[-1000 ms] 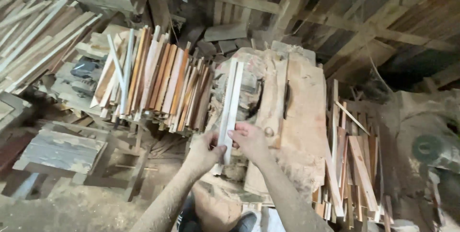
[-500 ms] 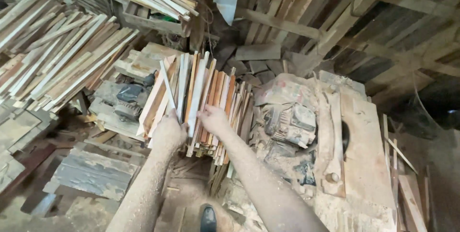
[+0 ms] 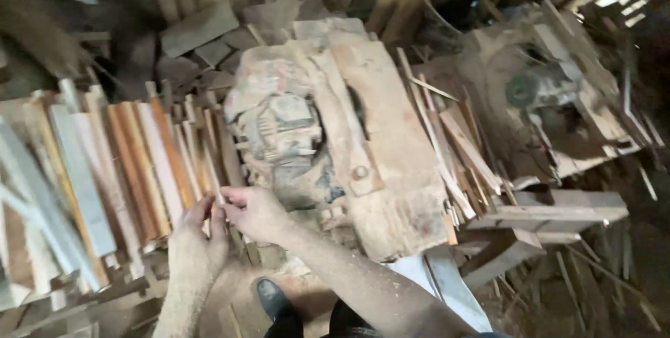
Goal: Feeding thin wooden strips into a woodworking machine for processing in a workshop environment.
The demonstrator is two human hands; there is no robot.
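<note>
Boot toe (image 3: 269, 295) shows at the bottom centre, between two dusty forearms that reach up the frame. Just above, the left hand (image 3: 197, 237) and right hand (image 3: 255, 211) meet at the near end of a thin wood strip (image 3: 215, 188); the right fingertips pinch that end, while the left fingers look curled against it from the left, though blur keeps me from telling how firmly. The strip's long axis runs away from the hands toward the upper left, lying on the right edge of a stack of pale and reddish slats (image 3: 118, 170) that fills the left of the frame. Both hands sit at the same end, the right slightly nearer. Right of the hands stands a sawdust-caked saw bench (image 3: 391, 163), with offcuts (image 3: 453, 149) leaning beyond it, and a second machine (image 3: 551, 93) at the upper right
</note>
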